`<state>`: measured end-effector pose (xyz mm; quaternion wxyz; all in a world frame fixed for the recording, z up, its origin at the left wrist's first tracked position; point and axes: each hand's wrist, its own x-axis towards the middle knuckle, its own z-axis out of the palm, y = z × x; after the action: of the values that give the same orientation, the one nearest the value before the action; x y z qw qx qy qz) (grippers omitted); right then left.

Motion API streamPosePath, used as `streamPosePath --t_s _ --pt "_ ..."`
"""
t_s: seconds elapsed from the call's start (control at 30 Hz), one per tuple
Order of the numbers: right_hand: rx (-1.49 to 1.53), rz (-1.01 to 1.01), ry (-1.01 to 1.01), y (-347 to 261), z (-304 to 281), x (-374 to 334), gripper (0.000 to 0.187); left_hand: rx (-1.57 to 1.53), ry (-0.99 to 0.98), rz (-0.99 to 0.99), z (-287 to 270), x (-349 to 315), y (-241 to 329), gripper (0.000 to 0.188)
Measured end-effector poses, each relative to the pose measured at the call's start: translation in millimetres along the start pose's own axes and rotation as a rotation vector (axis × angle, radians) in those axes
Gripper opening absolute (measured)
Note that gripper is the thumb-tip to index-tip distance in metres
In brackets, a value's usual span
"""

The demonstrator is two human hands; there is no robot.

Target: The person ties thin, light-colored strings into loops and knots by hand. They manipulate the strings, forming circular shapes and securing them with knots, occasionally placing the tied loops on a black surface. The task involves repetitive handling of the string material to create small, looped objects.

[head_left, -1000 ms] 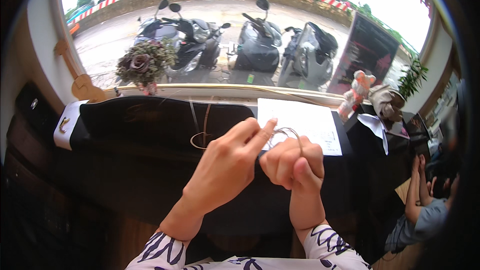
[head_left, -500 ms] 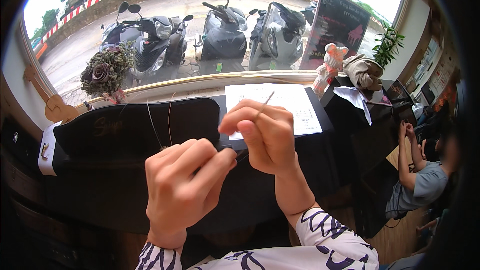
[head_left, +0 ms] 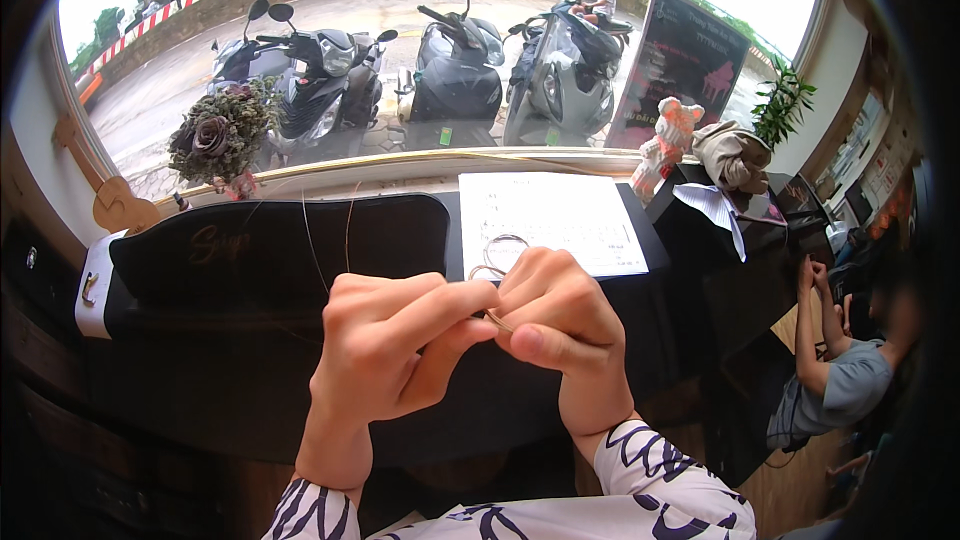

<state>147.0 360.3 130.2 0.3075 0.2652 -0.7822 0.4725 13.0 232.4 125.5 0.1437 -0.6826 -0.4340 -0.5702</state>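
Note:
In front of me, my left hand and my right hand meet, with fingertips pinched together. Between them is a thin brownish wire, perhaps an instrument string. Its loops stand up above my knuckles, over the white printed sheet. Both hands are closed on the wire; its hidden course inside my fingers cannot be followed. Further left, thin strands rise in front of a black curved panel and run down toward my left hand.
Below my hands lies a black tabletop. A dried bouquet and a wooden guitar-shaped piece stand at the left by the window. To the right are a teddy figure, a beige cloth and a seated person.
My hands have come together: the right hand moved down, the left shifted right. Wire loops now show above them. A person on a scooter has appeared outside.

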Motion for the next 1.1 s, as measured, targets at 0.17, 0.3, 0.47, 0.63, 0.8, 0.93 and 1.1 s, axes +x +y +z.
streamPosePath --t_s 0.17,0.3,0.47,0.63,0.8,0.93,1.1 --pt "-0.125 0.036 0.220 -1 3 5 0.048 0.004 -0.063 -0.108 -2 1 8 0.018" --pt "-0.146 0.029 0.288 9 3 3 0.044 -0.009 -0.119 -0.194 -4 3 12 0.023" --pt "-0.154 0.024 0.294 18 7 5 0.041 0.000 -0.084 -0.252 -7 2 12 0.026" --pt "-0.092 0.102 0.299 16 8 4 0.037 -0.019 -0.070 -0.270 -8 2 9 0.026" --pt "0.096 0.086 0.226 17 2 5 0.035 -0.088 -0.011 -0.295 -5 -1 -1 0.023" --pt "0.178 0.172 0.221 19 5 6 0.037 -0.088 0.060 -0.287 -8 -4 -10 0.020" --pt "0.530 0.291 0.361 33 1 3 0.038 -0.014 0.154 -0.342 -1 3 -20 0.020"
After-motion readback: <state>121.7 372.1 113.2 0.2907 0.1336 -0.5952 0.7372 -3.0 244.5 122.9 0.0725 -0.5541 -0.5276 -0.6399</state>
